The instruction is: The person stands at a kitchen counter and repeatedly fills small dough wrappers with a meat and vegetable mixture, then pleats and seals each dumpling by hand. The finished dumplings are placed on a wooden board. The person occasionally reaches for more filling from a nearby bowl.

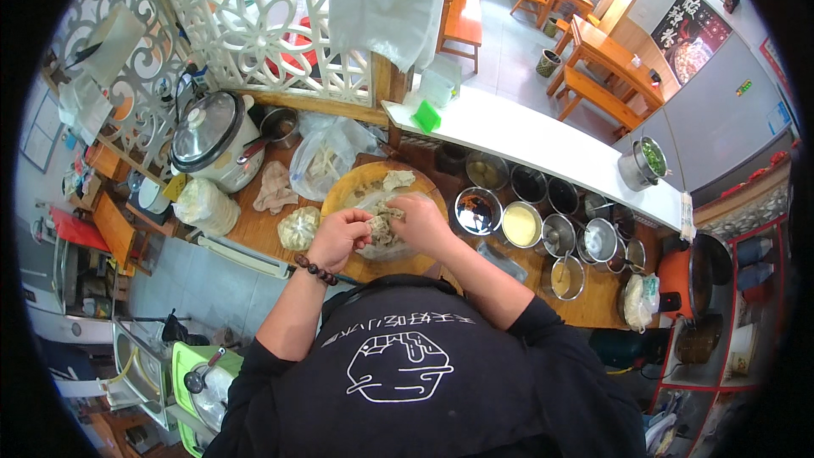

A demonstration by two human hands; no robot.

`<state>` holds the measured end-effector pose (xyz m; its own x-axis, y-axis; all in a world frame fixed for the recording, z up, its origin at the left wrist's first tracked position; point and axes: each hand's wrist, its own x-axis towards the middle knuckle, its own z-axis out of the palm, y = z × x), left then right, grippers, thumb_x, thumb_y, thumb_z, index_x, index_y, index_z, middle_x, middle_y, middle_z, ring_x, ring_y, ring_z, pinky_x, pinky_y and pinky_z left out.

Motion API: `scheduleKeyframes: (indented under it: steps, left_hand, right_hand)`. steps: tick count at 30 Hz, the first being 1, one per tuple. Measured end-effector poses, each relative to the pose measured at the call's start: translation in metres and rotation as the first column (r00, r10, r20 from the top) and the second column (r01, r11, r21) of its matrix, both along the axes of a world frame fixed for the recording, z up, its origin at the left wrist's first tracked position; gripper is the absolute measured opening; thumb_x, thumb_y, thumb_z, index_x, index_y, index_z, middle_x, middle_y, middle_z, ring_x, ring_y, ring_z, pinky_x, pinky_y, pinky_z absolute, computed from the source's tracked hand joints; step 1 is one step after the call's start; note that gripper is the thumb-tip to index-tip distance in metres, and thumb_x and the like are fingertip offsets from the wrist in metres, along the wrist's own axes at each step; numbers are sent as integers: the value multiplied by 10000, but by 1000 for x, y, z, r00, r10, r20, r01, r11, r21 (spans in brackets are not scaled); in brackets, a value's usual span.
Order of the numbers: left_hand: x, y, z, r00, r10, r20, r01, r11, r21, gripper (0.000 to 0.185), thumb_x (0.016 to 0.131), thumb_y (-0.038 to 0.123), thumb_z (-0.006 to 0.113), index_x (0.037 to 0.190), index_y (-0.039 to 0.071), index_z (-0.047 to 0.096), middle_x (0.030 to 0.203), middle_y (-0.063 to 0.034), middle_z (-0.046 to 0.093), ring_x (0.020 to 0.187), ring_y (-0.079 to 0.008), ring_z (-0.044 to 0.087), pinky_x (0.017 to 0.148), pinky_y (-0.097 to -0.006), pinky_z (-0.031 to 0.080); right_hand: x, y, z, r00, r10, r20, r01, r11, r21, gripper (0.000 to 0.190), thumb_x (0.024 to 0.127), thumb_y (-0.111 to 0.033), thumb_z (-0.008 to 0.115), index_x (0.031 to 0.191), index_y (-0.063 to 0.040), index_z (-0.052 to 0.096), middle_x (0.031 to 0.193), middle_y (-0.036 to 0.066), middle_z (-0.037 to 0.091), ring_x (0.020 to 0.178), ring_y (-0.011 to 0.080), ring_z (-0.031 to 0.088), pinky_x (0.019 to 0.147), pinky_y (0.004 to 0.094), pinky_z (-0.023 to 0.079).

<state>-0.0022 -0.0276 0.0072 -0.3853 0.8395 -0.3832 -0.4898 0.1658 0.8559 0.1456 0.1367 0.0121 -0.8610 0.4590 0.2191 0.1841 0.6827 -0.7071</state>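
Observation:
A round wooden chopping board [337,194] lies before me with an open clear plastic bag [388,253] on it. A heap of greyish, ragged food [383,238] sits in the bag; its exact kind is unclear. My left hand [340,235], with a dark bead bracelet at the wrist, pinches a greyish food piece [379,224] between thumb and fingers. My right hand [421,221] grips the same piece from the other side, its fingertips partly hidden. Another greyish lump [399,179] rests near the board's far edge.
Left of the board are a tied bag of pale food [299,229], a cloth [275,187] and a large electric cooker [216,140]. Several metal pots of sauces, including a yellow one [521,224], stand to the right. A white shelf [534,140] runs above them.

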Motion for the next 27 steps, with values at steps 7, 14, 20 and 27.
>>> scheduleKeyframes:
  steps: [7, 14, 20, 27]
  left_hand:
    - [10, 6, -1, 1000, 20, 21, -20, 1000, 0, 195, 965, 7, 650, 1158, -18, 649, 910, -56, 695, 772, -124, 664, 671, -240, 521]
    - [13, 6, 1, 994, -16, -112, 20, 999, 36, 226, 923, 13, 710, 1138, -37, 664, 950, -60, 713, 753, -108, 650, 663, -238, 517]
    - [18, 7, 11, 950, -60, -305, 33, 995, -91, 179, 903, 25, 679, 1077, -17, 679, 797, -35, 683, 644, -98, 621, 580, -242, 487]
    - [20, 10, 7, 876, -47, -480, -1, 995, -99, 79, 887, 73, 668, 916, -1, 670, 723, -27, 656, 584, -101, 604, 543, -267, 477]
  right_hand:
    - [-3, -9, 11, 996, 46, 71, -10, 898, -441, 294, 839, -169, 774, 1094, -23, 750, 932, 145, 750, 849, 230, 714, 779, 366, 564]
    - [-3, -8, 7, 997, -1, 75, 33, 905, -424, 245, 825, -185, 793, 980, -6, 729, 846, 121, 729, 773, 230, 688, 724, 368, 554]
    - [-2, -10, 14, 997, 71, 9, -66, 962, -266, 195, 790, -148, 759, 937, -28, 717, 844, 150, 722, 786, 302, 705, 715, 398, 560]
    - [-6, -17, 13, 992, -76, 97, 105, 932, -346, 160, 785, -155, 731, 861, -15, 718, 792, 179, 725, 742, 318, 712, 699, 417, 564]
